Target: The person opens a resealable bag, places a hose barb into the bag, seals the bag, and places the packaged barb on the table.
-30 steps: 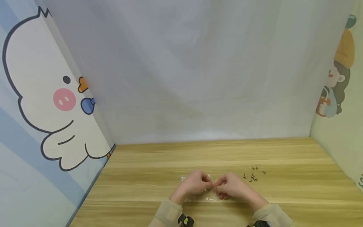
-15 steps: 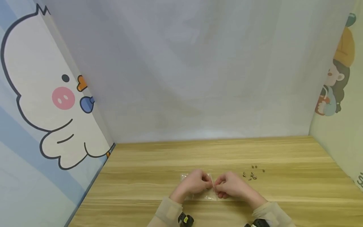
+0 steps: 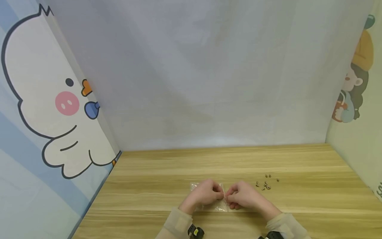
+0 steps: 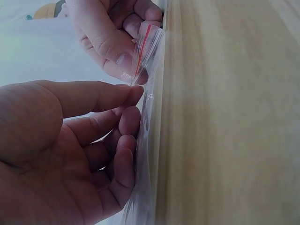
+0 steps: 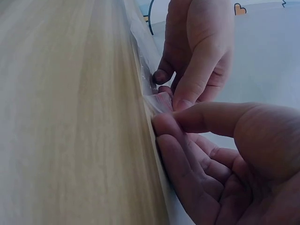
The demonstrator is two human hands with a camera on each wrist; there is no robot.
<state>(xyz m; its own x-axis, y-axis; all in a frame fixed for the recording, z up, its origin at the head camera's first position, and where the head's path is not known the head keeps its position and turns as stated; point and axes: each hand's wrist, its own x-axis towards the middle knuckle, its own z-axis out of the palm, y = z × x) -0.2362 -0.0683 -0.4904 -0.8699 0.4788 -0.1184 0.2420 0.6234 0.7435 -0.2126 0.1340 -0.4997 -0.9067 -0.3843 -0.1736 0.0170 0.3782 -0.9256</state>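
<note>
See a clear plastic bag point(image 3: 221, 208) at lower centre of the head frame, flat on the table point(image 3: 149, 199), partly under the left hand point(image 3: 206, 192). Note both hands together at its right edge, each pinching the plastic: left hand from the left, right hand point(image 3: 243, 195) from the right. Judge work at that edge to be under way, not finished; cannot tell parted from sealed, or filled from empty. Count as left untouched the small metal pieces point(image 3: 268, 188), loose at lower right. Find a red stripe point(image 4: 146, 42) sharp at upper centre of the left wrist view, only a faint pinkish trace at centre of the right wrist view. Find the metal pieces in the head view alone.
</note>
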